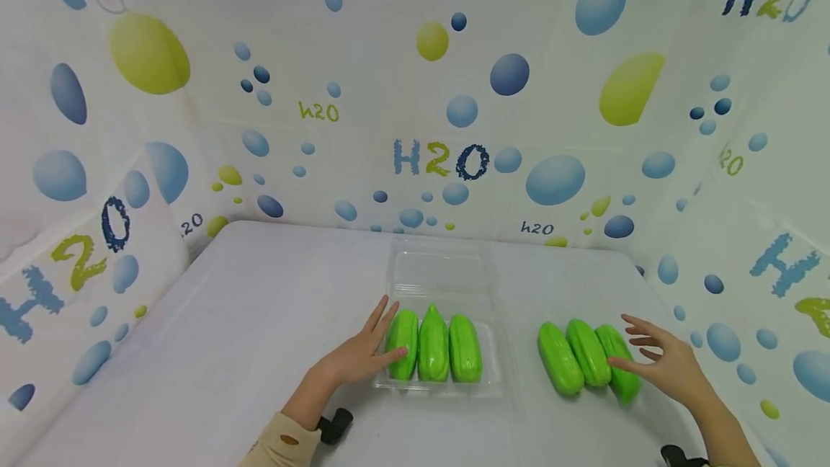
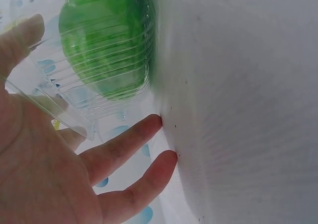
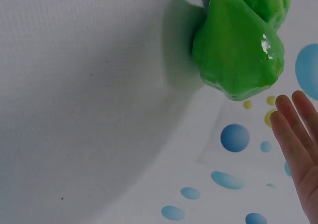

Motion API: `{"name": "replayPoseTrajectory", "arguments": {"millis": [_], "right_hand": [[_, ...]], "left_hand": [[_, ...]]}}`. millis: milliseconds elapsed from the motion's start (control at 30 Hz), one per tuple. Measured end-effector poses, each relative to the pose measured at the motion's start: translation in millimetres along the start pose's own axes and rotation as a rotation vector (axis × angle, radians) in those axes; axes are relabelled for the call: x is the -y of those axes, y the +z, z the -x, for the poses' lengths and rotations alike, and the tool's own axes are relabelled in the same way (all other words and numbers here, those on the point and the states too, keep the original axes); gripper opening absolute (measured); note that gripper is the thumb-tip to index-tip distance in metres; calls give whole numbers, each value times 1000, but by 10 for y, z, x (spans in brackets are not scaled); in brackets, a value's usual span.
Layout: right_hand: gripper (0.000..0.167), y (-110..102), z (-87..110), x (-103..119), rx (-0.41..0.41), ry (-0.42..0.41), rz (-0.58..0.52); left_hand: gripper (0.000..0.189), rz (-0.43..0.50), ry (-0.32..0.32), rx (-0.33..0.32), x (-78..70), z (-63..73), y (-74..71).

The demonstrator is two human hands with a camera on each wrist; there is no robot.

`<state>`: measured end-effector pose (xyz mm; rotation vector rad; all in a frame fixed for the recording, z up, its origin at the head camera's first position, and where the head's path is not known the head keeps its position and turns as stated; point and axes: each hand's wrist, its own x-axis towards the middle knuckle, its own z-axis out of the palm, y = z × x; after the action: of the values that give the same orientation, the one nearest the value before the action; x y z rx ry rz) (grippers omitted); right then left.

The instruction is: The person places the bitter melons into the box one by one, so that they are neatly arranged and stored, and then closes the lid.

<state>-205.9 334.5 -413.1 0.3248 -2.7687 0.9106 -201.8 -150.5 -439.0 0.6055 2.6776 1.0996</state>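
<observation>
Three glossy green cucumber-like vegetables [image 1: 433, 346] lie side by side in a clear plastic clamshell container [image 1: 491, 373], its lid [image 1: 441, 269] folded back. My left hand [image 1: 353, 357] is at the container's left side, fingers spread and thumb over the leftmost vegetable. In the left wrist view, the container's rim crosses in front of the palm and two fingertips touch the table. Three more green vegetables [image 1: 559, 359] lie on the table to the right. My right hand [image 1: 668, 366] hovers beside the rightmost one [image 3: 238, 50], fingers loosely extended, holding nothing.
A white cloth-covered table [image 1: 259, 323] spreads beneath everything. Walls draped with a bubble-patterned sheet [image 1: 363, 78] stand behind it and on both sides. Dark wrist-camera mounts [image 1: 335, 426] sit on both wrists.
</observation>
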Motion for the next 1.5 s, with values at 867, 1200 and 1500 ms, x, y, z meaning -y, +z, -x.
{"name": "replayPoseTrajectory", "arguments": {"millis": [867,1200,1500], "right_hand": [[89,60,14,-189,171,119,-3],[98,137,-40,-257,242,149,2],[97,118,-52,-261,336,165,-11]], "left_hand": [[79,-17,5,-5,3,4,10],[80,-37,-6,-22,-11,0,-8],[79,-32,-18,-17,-2,-3,2]]}}
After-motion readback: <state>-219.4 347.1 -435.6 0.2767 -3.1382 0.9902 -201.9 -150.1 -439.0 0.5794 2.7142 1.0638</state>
